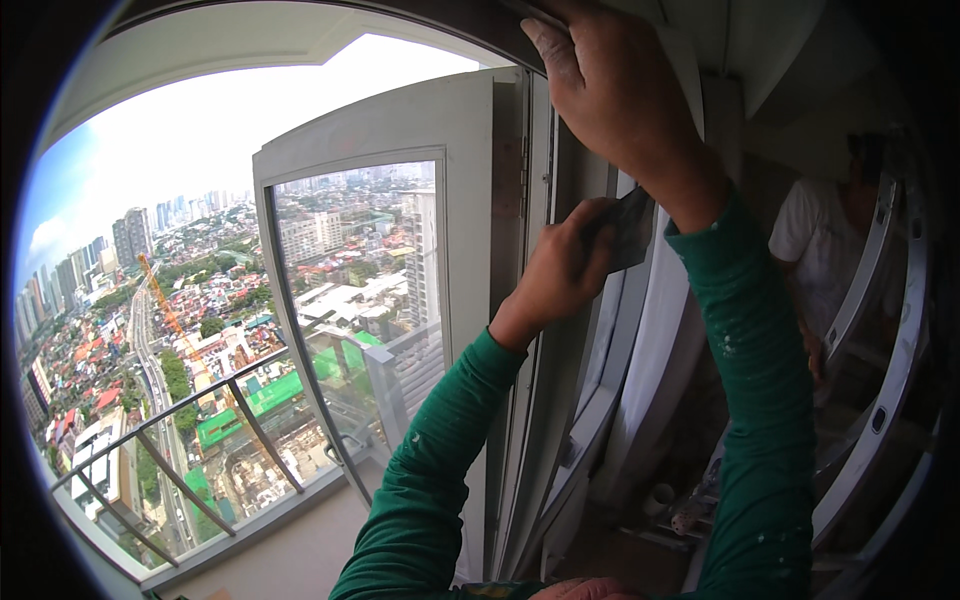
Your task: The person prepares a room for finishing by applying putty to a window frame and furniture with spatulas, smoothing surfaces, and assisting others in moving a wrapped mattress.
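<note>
My left hand (568,262) is closed around a dark, flat, thin plate (630,232), held beside the upright door frame (540,200). The plate juts out to the right of my fingers, and part of it passes behind my right wrist. Higher up, my right hand (625,90) reaches to the dark top of the frame (430,12). Its thumb bears whitish dust and lies along the frame's edge. The other fingers are bent and partly cut off by the upper rim, so what they hold is hidden. Both green sleeves carry pale specks.
A glazed door (375,160) stands swung out over a balcony with a railing (190,400), high above a city. To the right, a person in a white shirt (815,225) stands behind a metal ladder (870,440). A white roll-like object (658,498) sits low in the dim room.
</note>
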`<action>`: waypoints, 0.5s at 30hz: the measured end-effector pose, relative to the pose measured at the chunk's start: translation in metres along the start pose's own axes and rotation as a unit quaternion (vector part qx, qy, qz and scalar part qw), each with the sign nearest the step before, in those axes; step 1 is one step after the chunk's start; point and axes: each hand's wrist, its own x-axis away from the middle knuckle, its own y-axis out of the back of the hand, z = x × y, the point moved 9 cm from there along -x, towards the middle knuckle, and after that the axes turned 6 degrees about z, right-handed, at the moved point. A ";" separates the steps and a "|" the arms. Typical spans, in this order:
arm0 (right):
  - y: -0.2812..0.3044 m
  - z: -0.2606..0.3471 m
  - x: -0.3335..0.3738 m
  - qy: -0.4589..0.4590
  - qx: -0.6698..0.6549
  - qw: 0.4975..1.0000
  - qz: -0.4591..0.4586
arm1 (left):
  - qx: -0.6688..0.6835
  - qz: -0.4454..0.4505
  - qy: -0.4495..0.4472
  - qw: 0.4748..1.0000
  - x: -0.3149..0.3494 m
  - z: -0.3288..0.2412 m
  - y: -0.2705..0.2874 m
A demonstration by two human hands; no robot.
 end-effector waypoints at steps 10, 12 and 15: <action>-0.006 0.023 0.015 0.002 -0.006 1.000 -0.015 | 0.060 0.014 -0.006 0.998 -0.001 0.001 -0.003; -0.008 0.004 0.012 -0.001 -0.025 0.999 0.025 | 0.053 0.012 -0.015 0.998 -0.002 -0.002 -0.002; -0.005 -0.005 0.011 -0.002 -0.018 0.999 0.038 | -0.001 0.010 0.011 1.000 -0.001 -0.002 -0.001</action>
